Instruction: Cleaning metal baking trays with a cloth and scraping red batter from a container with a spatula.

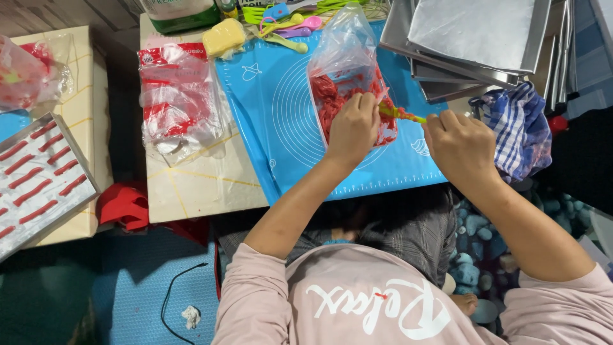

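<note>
Watching the head cam here: the left hand (352,131) is clenched on the side of a clear plastic bag (348,70) full of red dough-like stuff, pinning it down on the blue silicone baking mat (281,121) that covers the middle of the surface. The right hand (456,142) is just right of the bag, grip closed around a thin yellow-green tool (401,114) whose tip pokes in at the bag's side. Can't tell exactly what the tool is, maybe a little spatula or stick

My read is we're mid scoop, working the red stuff out of the bag or loosening it. Next move probably calls for keeping the bag steady with the left while the right levers the tool in deeper without tearing the plastic, since it looks floppy and the top stands up loose

Around it: far left there's a tray (76,167) lined with rows of red strips, a crumpled clear wrapper with red print (179,102) left of the mat, a yellow block (223,37) and some coloured measuring spoons (294,29) at the far edge, stacked metal baking pans (472,38) far right, and a blue checked cloth (517,128) just right of the right hand
</note>
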